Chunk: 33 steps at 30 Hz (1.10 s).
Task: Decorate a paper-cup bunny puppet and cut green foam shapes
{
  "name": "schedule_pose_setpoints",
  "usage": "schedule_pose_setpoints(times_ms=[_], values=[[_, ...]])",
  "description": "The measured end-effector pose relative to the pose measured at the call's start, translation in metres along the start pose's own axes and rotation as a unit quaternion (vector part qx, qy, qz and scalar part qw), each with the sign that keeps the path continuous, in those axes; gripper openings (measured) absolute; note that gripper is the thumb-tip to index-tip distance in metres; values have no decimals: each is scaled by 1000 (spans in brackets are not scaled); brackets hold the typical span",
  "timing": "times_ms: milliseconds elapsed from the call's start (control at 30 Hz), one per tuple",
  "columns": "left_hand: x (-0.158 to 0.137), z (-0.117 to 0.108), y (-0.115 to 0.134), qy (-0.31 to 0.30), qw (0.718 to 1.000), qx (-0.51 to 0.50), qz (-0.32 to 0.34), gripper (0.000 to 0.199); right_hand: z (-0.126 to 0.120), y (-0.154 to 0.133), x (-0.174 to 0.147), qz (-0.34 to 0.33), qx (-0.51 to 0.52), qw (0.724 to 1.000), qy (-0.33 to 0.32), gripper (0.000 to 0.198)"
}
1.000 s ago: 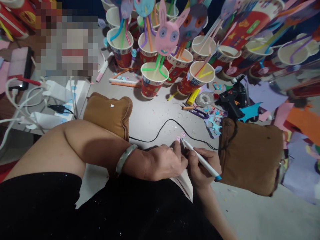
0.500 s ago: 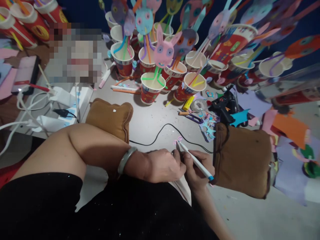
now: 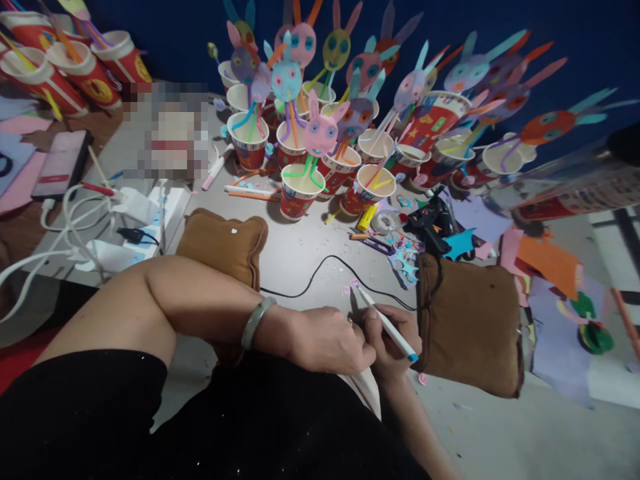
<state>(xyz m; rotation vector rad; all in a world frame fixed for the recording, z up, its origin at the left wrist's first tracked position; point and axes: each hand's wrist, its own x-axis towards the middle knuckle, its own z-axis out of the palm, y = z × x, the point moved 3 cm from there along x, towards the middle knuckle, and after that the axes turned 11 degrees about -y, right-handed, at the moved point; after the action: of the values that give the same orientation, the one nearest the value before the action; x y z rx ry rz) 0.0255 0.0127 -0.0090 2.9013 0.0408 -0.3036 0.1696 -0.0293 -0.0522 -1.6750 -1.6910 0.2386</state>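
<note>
My right hand [image 3: 397, 337] grips a slim white marker [image 3: 387, 323] with a teal end cap. Its tip points away from me, just beside two small pink paper pieces [image 3: 346, 291] on the table. Curled in a closed shape, my left hand [image 3: 330, 340] rests against the right one, and whatever its fingers hold is hidden. A bangle [image 3: 257, 323] circles my left wrist. Below the hands, a white folded piece [image 3: 367, 390] shows in part against my black clothing.
Brown cushions [image 3: 223, 247] [image 3: 470, 327] flank my hands, with a black cable [image 3: 320, 263] between. Paper cups [image 3: 300, 190] with straw-legged rabbit faces crowd the back. A glue gun [image 3: 431, 220] lies among paper scraps. A power strip [image 3: 173, 213] and phone [image 3: 63, 163] are at left.
The view has tilted up and shifted slightly, so more of the cups and blue wall shows. Both hands keep nearly the same pose, and the marker stays in my right hand.
</note>
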Motion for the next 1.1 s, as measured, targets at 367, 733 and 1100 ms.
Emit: schedule_pose_setpoints(times_ms=[367,733,1100], values=[[0,3,-3,22,998,-24,-44,26,-9,16,6,27,24,999,-9,13],[5,2,-19,-55,987,-75,-132,49,-10,25,4,7,21,1000,2,15],[8,2,-28,-78,980,-109,-150,65,-9,36,-1,39,72,997,-11,17]])
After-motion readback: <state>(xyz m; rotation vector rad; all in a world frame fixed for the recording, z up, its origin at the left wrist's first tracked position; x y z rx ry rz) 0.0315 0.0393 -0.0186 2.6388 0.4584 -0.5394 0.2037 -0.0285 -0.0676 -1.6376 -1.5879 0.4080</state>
